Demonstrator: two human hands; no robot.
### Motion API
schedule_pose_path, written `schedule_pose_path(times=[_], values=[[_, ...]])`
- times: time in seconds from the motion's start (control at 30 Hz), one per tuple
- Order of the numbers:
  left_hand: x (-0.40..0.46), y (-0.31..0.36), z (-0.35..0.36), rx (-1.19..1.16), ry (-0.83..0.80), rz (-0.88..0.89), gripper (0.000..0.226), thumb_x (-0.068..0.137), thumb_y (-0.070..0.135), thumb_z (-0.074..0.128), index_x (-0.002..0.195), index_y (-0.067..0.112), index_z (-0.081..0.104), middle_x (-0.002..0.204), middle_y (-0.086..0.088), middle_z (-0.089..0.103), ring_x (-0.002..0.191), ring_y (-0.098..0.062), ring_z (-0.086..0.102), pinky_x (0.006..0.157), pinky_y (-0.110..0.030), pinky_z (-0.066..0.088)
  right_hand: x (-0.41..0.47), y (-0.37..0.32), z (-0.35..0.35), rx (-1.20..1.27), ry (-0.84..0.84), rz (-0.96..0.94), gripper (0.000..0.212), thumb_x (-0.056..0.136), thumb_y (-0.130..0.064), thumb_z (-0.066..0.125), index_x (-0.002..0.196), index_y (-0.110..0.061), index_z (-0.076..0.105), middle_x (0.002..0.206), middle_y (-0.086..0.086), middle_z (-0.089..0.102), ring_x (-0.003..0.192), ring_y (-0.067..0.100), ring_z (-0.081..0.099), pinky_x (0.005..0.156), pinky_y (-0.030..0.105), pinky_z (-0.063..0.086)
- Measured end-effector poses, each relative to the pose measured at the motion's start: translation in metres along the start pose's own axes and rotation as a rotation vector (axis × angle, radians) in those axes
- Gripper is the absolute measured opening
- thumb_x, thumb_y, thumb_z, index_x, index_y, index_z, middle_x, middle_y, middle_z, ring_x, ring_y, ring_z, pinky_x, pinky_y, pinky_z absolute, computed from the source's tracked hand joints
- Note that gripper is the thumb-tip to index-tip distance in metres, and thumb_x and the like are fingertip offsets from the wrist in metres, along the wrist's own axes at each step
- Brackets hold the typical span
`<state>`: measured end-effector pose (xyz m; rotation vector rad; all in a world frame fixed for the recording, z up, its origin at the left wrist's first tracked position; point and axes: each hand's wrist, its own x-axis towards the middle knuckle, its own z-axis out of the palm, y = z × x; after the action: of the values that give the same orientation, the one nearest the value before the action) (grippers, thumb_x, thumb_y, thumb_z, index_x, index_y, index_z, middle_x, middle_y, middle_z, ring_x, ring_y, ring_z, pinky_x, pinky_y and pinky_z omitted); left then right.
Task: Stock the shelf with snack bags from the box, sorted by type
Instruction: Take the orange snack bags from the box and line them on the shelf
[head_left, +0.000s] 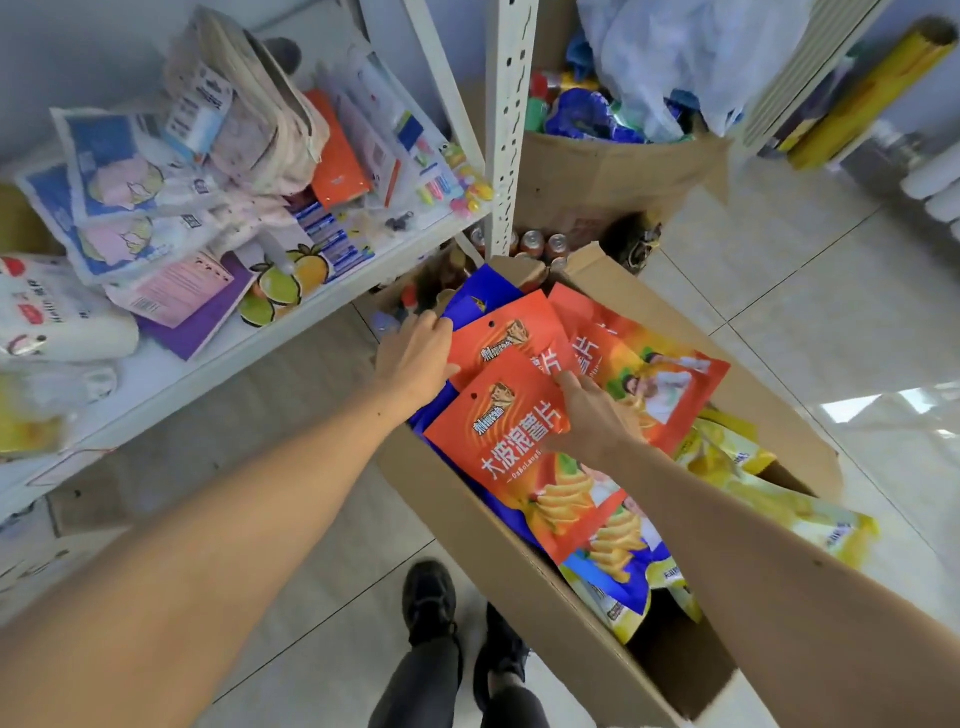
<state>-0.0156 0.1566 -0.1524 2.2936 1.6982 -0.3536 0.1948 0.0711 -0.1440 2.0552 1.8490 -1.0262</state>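
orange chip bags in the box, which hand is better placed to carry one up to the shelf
Left, probably. The left hand grips the edge of the orange chip bags on the side nearest the shelf. The right hand rests on their faces, farther from it.

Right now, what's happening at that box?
A person is bent over an open cardboard box on the floor, gathering red chip bags. The left hand grips the stack's left edge; the right hand presses on the top bag. Blue bags and yellow bags lie in the box. The shelf alongside holds other packaged goods.
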Motion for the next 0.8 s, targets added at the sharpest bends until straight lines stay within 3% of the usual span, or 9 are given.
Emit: schedule_pose_path(times=[0.1,0.3,0.37,0.53,0.7,0.8], values=[[0.005,0.003,0.001,0.037,0.021,-0.028,0.057,0.083,0.045,0.070,0.126,0.012,0.050,0.126,-0.008,0.053,0.117,-0.026,0.050,0.095,-0.041,0.044,0.003,0.002,0.000,-0.003,0.010,0.009,0.087,0.075,-0.035,0.081,0.144,-0.020,0.029,0.134,0.002,0.050,0.114,0.025,0.058,0.084,0.041,0.054],[0.004,0.003,-0.002,-0.004,0.034,-0.012,0.039,0.089,0.041,0.064,0.118,0.014,0.058,0.124,-0.007,0.054,0.121,-0.027,0.045,0.099,-0.041,0.036,0.003,0.008,0.000,0.029,-0.033,0.048,0.070,0.073,-0.035,0.081,0.130,-0.021,0.042,0.110,0.000,0.066,0.094,0.022,0.065,0.078,0.039,0.057],[0.002,0.001,-0.008,-0.094,0.039,0.000,0.033,0.091,0.038,0.062,0.113,0.013,0.056,0.120,-0.006,0.059,0.116,-0.027,0.050,0.095,-0.041,0.040,0.002,0.011,-0.004,0.061,-0.052,0.066,0.067,0.070,-0.037,0.084,0.125,-0.019,0.048,0.108,-0.001,0.067,0.095,0.021,0.065,0.081,0.039,0.057],[-0.011,-0.004,-0.031,-0.312,0.037,-0.025,0.022,0.099,0.030,0.051,0.105,0.012,0.041,0.095,-0.008,0.063,0.082,-0.027,0.063,0.064,-0.039,0.048,-0.002,0.015,-0.022,0.188,-0.114,0.085,0.053,0.072,-0.032,0.084,0.116,-0.012,0.062,0.114,0.005,0.068,0.100,0.022,0.064,0.081,0.028,0.050],[-0.030,-0.012,-0.067,-0.413,0.077,0.000,0.014,0.100,0.029,0.048,0.109,0.019,0.044,0.094,-0.005,0.065,0.078,-0.023,0.062,0.065,-0.046,0.053,-0.013,0.006,-0.048,0.252,-0.108,0.047,0.052,0.079,-0.026,0.080,0.125,-0.009,0.061,0.119,0.006,0.067,0.108,0.023,0.064,0.081,0.022,0.044],[-0.044,-0.017,-0.096,-0.449,0.093,0.039,0.017,0.100,0.026,0.049,0.114,0.021,0.056,0.098,-0.004,0.069,0.085,-0.023,0.064,0.072,-0.045,0.054,-0.022,-0.005,-0.067,0.247,-0.091,0.006,0.048,0.079,-0.025,0.079,0.121,-0.008,0.063,0.111,0.004,0.068,0.096,0.018,0.062,0.079,0.024,0.045]])
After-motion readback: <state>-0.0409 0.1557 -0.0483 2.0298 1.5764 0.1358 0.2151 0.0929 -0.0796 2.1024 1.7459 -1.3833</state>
